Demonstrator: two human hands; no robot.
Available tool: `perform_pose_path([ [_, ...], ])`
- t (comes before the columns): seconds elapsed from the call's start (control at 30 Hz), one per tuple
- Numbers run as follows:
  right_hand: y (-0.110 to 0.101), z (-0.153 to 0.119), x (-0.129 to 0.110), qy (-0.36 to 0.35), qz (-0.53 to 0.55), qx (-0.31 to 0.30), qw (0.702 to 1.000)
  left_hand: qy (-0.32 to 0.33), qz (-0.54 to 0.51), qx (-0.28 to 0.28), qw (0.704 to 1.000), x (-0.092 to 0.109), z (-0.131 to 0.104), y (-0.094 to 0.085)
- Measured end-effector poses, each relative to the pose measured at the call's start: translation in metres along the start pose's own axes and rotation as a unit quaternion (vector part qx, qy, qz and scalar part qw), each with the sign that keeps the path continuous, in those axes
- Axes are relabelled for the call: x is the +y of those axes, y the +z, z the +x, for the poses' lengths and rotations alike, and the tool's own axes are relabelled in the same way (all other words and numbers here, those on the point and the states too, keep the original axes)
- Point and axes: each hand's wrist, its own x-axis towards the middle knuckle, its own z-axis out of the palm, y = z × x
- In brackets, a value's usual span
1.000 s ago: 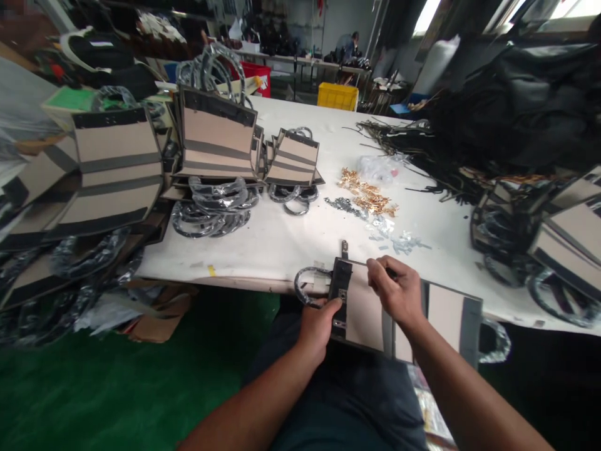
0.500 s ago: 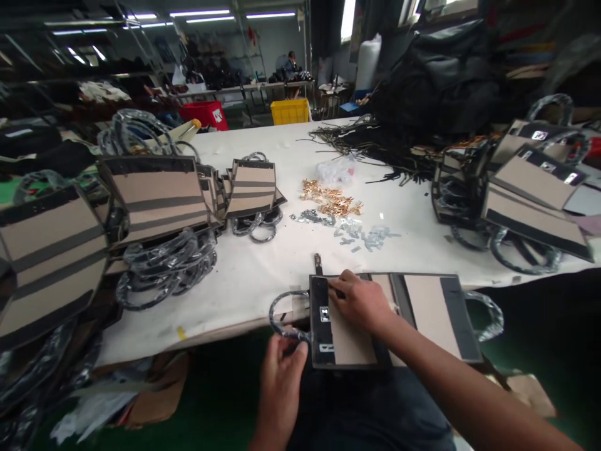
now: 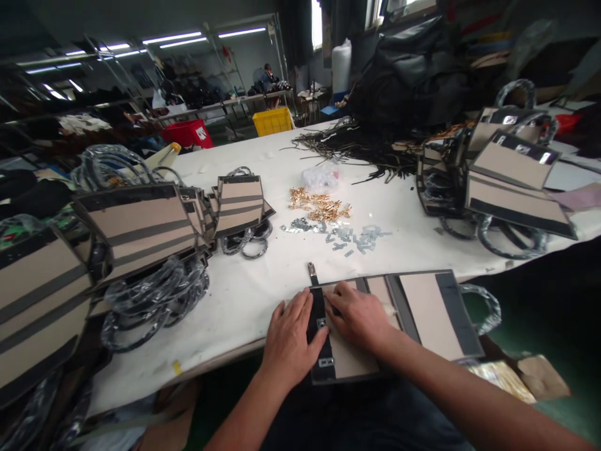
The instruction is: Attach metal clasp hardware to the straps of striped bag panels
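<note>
Flat at the table's near edge, at 6 o'clock: a beige bag with black bands, lying on its side and partly overhanging the white table. Pressed down on its black left band by both hands. Left hand spread open, palm down, fingers splayed across the band's left edge, clasping nothing. Right hand also flat and unclenched, fingertips on the band just beside the left hand, thumbs nearly touching. Between them, small metal fittings on the band. Jutting from the bag's top corner at 12 o'clock of the hands, a short strap tab. At the bag's 3 o'clock end, a plastic-wrapped handle hanging off the table.

Farther out toward 12 o'clock: scattered silver metal pieces, then a heap of gold metal pieces. Toward 9 and 10 o'clock: stacked matching bags with wrapped handles. Toward 2 o'clock: more such bags. Far off at 12 o'clock: a yellow crate and a red crate.
</note>
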Motion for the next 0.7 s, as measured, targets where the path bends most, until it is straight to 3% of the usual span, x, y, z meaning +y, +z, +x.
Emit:
perform_pose_path([
  [0.33, 0.007, 0.006, -0.014, -0.022, 0.005, 0.011, 1.0, 0.009, -0.017, -0.02, 1.0, -0.013, 0.002, -0.005],
  [0.7, -0.005, 0.013, -0.019, -0.018, -0.004, -0.054, 0.998, 0.032, -0.012, 0.018, 0.999, -0.018, 0.002, 0.0],
])
